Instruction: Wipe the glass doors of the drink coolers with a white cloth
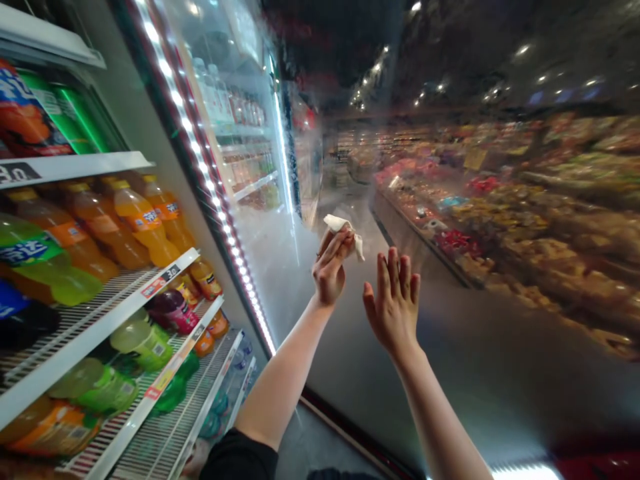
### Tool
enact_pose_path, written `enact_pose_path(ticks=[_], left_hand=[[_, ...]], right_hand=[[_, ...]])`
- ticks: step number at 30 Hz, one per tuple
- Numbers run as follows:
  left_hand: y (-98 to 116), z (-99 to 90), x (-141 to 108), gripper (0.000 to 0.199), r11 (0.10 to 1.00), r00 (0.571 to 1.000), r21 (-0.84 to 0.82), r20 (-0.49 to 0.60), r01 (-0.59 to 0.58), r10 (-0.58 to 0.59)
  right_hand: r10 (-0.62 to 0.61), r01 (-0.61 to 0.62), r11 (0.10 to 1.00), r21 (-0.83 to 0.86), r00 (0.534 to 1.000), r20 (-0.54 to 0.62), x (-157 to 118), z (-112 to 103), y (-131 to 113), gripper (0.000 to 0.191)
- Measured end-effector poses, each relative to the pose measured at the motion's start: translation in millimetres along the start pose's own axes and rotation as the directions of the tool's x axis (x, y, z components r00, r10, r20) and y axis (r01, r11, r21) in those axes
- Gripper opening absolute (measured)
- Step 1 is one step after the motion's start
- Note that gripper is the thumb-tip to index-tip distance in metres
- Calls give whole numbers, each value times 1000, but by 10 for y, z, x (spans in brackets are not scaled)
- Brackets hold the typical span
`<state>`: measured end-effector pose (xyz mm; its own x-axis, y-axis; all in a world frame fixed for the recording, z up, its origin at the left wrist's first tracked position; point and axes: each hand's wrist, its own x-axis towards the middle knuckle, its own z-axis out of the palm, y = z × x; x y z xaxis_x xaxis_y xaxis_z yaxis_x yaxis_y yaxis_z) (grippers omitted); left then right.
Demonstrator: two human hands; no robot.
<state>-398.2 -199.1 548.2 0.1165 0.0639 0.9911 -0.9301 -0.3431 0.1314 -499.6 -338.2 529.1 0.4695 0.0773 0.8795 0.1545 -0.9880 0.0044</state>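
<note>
Both hands reach up toward a fogged glass door. The left hand holds a pale cloth under its fingers at the glass, a corner hanging free beyond the fingertips. Beside it, the right hand is empty and spread, palm toward the pane; whether it touches cannot be told. Good contact calls for tucking in that loose corner, laying the cloth flat beneath all the fingers and pressing evenly. The bare palm could smudge the pane, so light support near the frame would suit better. Bottles line the shelves at left.
</note>
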Motion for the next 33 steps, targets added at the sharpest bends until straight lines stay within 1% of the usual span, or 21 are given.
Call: enact_pose_path(ticks=[2,3,4,5,7,10,11,12,14,16,18,19,21,24,26,28,29,31,33], left_hand=[[-12,-109,-56,54,993,996,78,29,-85,83],[-33,-173,-74,53,990,992,92,74,-107,100],[-59,-229,-79,52,990,990,94,96,-110,101],[-87,-269,-69,51,991,992,91,86,-97,90],[-130,-294,-1,47,996,999,84,2,-35,35],[-146,-237,154,44,991,989,107,-131,80,-66],[-147,-220,190,45,987,985,122,-150,102,-84],[-152,-215,207,45,986,985,134,-149,101,-81],[-192,-261,178,47,991,995,134,-102,25,-11],[-282,-372,91,47,990,995,108,-19,-96,99],[-403,-505,16,45,982,986,90,44,-165,161],[-461,-562,6,42,982,986,93,53,-162,157],[-544,-625,60,37,988,995,115,17,-98,97],[-554,-588,262,38,990,996,137,-94,15,-2],[-518,-538,371,40,992,992,124,-124,7,8],[-504,-541,392,43,991,991,107,-101,-79,90],[-516,-574,368,44,985,988,106,-68,-134,142],[-588,-691,279,45,968,974,114,31,-225,223],[-703,-820,193,41,957,961,126,122,-263,248]], right_hand=[[-11,11,1000,18,1000,-2,-3,7,4,83],[-8,8,1000,27,1000,-6,-1,7,0,82],[-5,6,999,37,1000,-11,4,5,-8,82],[-2,3,999,47,1000,-17,11,2,-18,81],[2,0,998,65,1000,-28,28,-6,-34,80],[-10,12,997,71,999,-38,50,-18,-37,78],[-12,14,998,68,999,-40,55,-23,-34,78],[-13,15,998,66,999,-40,58,-29,-32,78],[-15,18,997,70,999,-41,60,-44,-39,79],[-34,38,995,87,998,-46,62,-55,-75,80],[-72,76,991,111,996,-43,70,-51,-152,82],[-88,92,988,124,995,-39,79,-40,-205,82],[-103,106,984,146,994,-28,108,5,-328,83],[-83,84,982,167,996,-14,166,115,-501,83],[-61,60,983,172,998,2,197,198,-575,83],[-46,44,986,160,999,13,210,275,-608,82],[-43,41,989,145,999,15,210,307,-612,81],[-36,34,994,102,999,14,200,360,-607,80],[-17,17,998,58,1000,14,184,398,-594,79]])
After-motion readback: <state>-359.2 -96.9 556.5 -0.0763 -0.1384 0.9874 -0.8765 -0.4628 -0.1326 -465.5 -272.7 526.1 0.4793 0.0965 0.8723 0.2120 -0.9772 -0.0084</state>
